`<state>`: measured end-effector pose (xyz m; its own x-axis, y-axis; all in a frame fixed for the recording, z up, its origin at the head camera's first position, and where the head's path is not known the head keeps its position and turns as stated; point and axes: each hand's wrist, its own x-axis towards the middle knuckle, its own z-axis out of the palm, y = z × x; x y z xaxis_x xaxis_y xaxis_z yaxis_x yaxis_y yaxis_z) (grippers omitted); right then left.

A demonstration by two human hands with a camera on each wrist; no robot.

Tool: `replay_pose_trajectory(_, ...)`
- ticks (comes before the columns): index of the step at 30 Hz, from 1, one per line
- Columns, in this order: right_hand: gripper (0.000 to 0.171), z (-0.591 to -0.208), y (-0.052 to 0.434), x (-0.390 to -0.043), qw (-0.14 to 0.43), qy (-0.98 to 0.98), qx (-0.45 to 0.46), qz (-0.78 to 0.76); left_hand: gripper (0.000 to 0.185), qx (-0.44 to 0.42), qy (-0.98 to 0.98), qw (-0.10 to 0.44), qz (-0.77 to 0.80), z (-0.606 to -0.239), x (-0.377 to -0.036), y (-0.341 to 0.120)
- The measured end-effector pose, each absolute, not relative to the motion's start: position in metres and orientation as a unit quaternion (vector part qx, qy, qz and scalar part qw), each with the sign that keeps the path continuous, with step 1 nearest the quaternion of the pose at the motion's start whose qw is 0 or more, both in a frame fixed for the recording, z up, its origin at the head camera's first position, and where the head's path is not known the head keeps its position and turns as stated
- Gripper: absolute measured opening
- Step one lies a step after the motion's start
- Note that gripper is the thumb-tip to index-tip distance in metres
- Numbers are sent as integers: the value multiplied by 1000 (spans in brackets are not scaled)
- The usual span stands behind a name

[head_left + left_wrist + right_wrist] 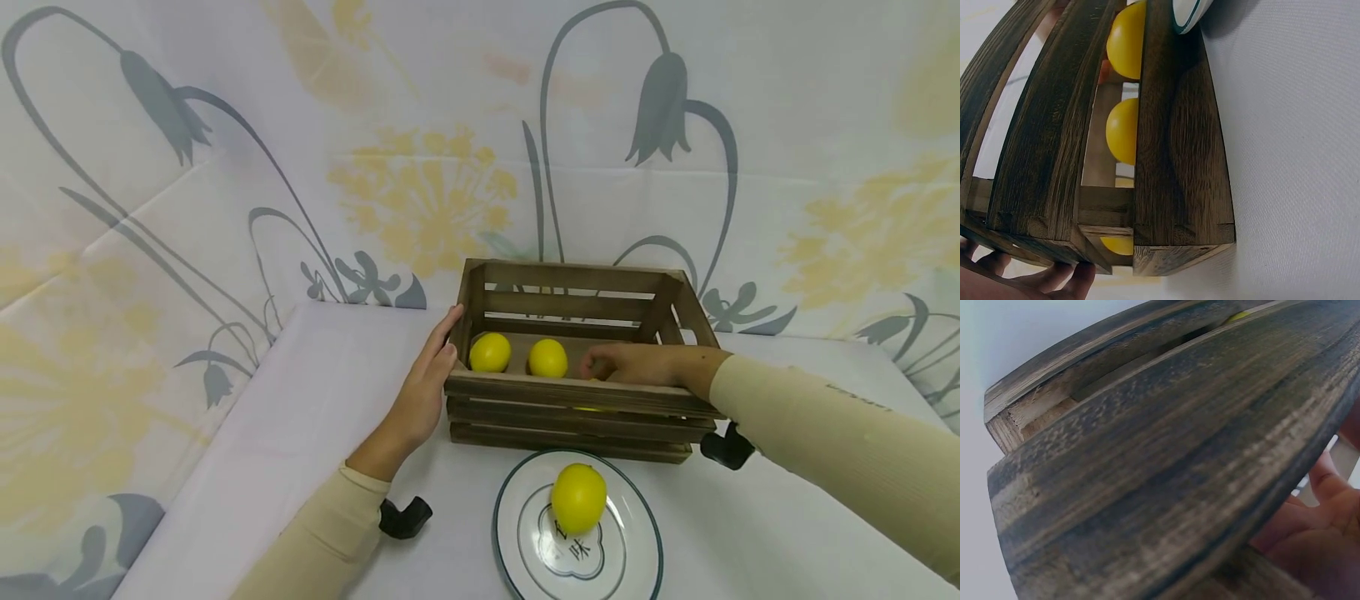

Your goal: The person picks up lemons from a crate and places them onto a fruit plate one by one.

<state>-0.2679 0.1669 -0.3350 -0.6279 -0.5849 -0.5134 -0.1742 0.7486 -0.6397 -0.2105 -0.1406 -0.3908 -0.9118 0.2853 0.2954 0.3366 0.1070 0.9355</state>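
A white table [337,375] is spreading below the fingers of both hands. A brown slatted crate [525,412] is standing to the right of the left fingers and around the right ones. A round plate [630,533] is lying nearer to the person than all the fingers. The left hand [416,396] is resting against the crate's left end, its fingers being stretched, not clenched. The right hand [637,364] is hanging inside the crate, its fingers bending downward; I cannot tell whether they are grasping the partly hidden yellow fruit [1127,40] just beneath them. A second fruit [548,358] is sitting just left of these fingers, a third fruit [490,352] near the left ones, and a fourth fruit [578,498] is lying on the plate.
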Motion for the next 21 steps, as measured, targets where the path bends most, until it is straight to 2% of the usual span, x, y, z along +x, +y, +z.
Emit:
replay_pose_trajectory(6, 17, -335, 168, -268, 352, 866, -224, -275, 52, -207, -747, 19, -631, -389, -211, -140)
replay_pose_trajectory(8, 22, -334, 168, -266, 345, 873, -214, -271, 52, -208, -748, 19, -630, -389, -211, -140)
replay_pose_trajectory(14, 53, -332, 167, -265, 345, 881, -198, -255, 52, -209, -754, 24, -622, -387, -211, -140)
replay_pose_trajectory(21, 56, -331, 165, -265, 311, 882, -239, -263, 52, -207, -755, 21, -622, -389, -211, -139)
